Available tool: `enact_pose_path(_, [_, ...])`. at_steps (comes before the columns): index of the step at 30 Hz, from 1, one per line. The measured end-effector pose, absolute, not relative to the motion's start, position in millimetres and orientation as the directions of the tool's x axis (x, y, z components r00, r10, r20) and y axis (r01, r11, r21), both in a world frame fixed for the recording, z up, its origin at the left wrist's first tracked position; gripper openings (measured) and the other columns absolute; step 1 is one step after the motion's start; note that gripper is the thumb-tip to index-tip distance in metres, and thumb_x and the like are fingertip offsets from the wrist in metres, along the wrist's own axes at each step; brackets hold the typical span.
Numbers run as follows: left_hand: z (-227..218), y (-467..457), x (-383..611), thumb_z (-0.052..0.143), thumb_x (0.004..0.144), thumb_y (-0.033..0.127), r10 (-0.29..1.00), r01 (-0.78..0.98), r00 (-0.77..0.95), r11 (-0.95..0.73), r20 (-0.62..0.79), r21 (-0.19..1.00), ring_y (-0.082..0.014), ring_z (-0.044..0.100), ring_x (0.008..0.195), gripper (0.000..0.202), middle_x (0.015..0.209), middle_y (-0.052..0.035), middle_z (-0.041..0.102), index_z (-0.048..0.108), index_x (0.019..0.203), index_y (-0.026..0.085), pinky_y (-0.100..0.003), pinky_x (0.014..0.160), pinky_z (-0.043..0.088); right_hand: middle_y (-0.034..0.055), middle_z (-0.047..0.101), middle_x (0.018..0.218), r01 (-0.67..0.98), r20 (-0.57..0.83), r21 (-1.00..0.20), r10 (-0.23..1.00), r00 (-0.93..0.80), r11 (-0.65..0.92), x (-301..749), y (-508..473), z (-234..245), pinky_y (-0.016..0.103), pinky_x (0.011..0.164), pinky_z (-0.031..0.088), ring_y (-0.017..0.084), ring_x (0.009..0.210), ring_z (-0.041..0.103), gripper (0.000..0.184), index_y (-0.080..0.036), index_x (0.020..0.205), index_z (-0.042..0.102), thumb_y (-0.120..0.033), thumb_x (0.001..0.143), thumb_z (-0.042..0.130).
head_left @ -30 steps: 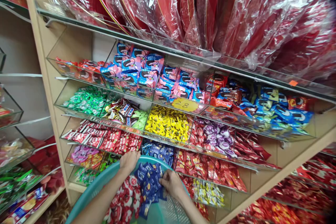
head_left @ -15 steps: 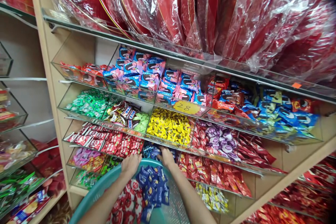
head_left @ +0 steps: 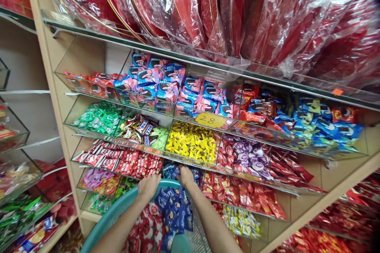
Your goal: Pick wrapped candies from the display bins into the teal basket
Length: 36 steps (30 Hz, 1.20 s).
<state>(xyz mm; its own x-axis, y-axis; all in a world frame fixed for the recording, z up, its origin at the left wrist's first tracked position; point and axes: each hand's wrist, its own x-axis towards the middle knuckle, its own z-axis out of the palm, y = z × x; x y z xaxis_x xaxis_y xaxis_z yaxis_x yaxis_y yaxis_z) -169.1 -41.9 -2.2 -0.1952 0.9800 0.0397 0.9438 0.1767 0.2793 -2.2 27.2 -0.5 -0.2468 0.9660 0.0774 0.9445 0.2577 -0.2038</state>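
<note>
Blue packets (head_left: 175,213) lie heaped in one teal basket (head_left: 99,223), toward its far edge, overlapping too much for an exact count; more of them fill a shelf compartment (head_left: 170,170) just beyond the basket's far rim. Beside the heap, on its left, the same basket holds a pile of red-and-white packets (head_left: 145,227), also too many to count, and a bare patch of its bottom shows near the lower edge of the view.

Two hands are at work. The left hand (head_left: 149,185) is closed over the basket's far rim. The right hand (head_left: 185,176) reaches into the compartment of blue packets; its fingertips are hidden, so I cannot tell whether they grasp any.

Around them rises one shelf unit (head_left: 56,87) with tiers of clear-walled trays. Left of the blue compartment, the same tier has red packets (head_left: 130,162); right of it, more red ones. The tier above holds green packets (head_left: 101,116) at its left end and yellow packets (head_left: 191,140) in the middle. Higher again, two middle compartments carry blue-and-pink packets (head_left: 168,89), with one yellow tag (head_left: 210,120) reading 28 on the front edge.
</note>
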Motion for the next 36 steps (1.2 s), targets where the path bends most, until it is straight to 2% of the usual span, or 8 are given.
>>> enact_pose_path(8, [-2.2,-41.7,-169.0,0.021,0.085,0.048,0.979,0.949,-0.196,0.175,0.056,0.261,-0.0226,0.061,0.081,0.051,0.083,-0.0081,0.066,0.063,0.084,0.02,-0.032,0.07,0.043,0.0052,0.059,0.092,0.935,0.125,-0.246,0.965,-0.232,0.256,1.7,16.4,9.5,0.025,0.068,0.034,0.019,0.087,0.055,0.028,-0.022,0.1,0.049,-0.026,0.073,0.052])
enact_pose_path(13, [1.2,-43.2,-168.4,0.021,0.085,0.048,0.978,0.945,-0.204,0.187,0.037,0.267,-0.0222,0.061,0.083,0.051,0.083,-0.009,0.066,0.064,0.085,0.019,-0.03,0.071,0.042,0.0055,0.059,0.095,0.889,0.259,-0.371,0.949,-0.181,0.27,9.9,2.1,21.3,0.024,0.067,0.033,0.018,0.087,0.054,0.026,-0.021,0.101,0.049,-0.027,0.076,0.049])
enact_pose_path(19, [4.6,-43.6,-167.4,0.023,0.084,0.05,0.976,0.939,-0.219,0.209,0.007,0.272,-0.0213,0.06,0.085,0.051,0.088,-0.0097,0.065,0.064,0.087,0.02,-0.03,0.075,0.042,0.0021,0.059,0.086,0.804,0.292,-0.532,0.949,-0.121,0.266,24.1,-20.5,25.9,0.021,0.063,0.033,0.015,0.078,0.054,0.027,-0.021,0.1,0.048,-0.032,0.076,0.049])
enact_pose_path(26, [2.8,-42.9,-167.0,0.025,0.084,0.05,0.972,0.941,-0.233,0.223,0.01,0.256,-0.0211,0.06,0.086,0.049,0.089,-0.01,0.065,0.064,0.089,0.021,-0.03,0.075,0.042,-0.0013,0.058,0.077,0.769,0.309,-0.557,0.938,-0.16,0.315,32.9,-44.7,38.3,0.02,0.059,0.032,0.012,0.069,0.052,0.023,-0.022,0.092,0.051,-0.035,0.073,0.051])
enact_pose_path(29, [-0.1,-41.9,-168.6,0.024,0.084,0.05,0.976,0.946,-0.216,0.202,0.026,0.255,-0.0215,0.06,0.085,0.049,0.087,-0.0089,0.065,0.064,0.088,0.022,-0.03,0.073,0.042,-0.003,0.056,0.072,0.758,0.261,-0.569,0.944,-0.2,0.318,33.7,-56.4,37.2,0.019,0.056,0.031,0.011,0.065,0.051,0.024,-0.022,0.09,0.052,-0.036,0.071,0.055])
enact_pose_path(31, [-1.9,-41.3,-169.8,0.023,0.084,0.05,0.979,0.948,-0.202,0.186,0.038,0.258,-0.0218,0.06,0.083,0.049,0.085,-0.0084,0.065,0.063,0.087,0.022,-0.031,0.071,0.043,-0.0036,0.056,0.068,0.77,0.183,-0.558,0.952,-0.247,0.308,34.6,-64.1,34.4,0.019,0.053,0.029,0.011,0.063,0.051,0.024,-0.022,0.085,0.054,-0.036,0.067,0.059])
enact_pose_path(36, [-4.1,-40.7,-171.0,0.021,0.084,0.05,0.982,0.952,-0.18,0.161,0.048,0.261,-0.0223,0.061,0.082,0.051,0.084,-0.0086,0.066,0.063,0.086,0.022,-0.031,0.07,0.043,0.0,0.059,0.07,0.898,-0.11,-0.379,0.953,-0.282,0.222,37.3,-77.9,31.3,0.022,0.052,0.028,0.016,0.067,0.053,0.028,-0.02,0.07,0.058,-0.033,0.05,0.071])
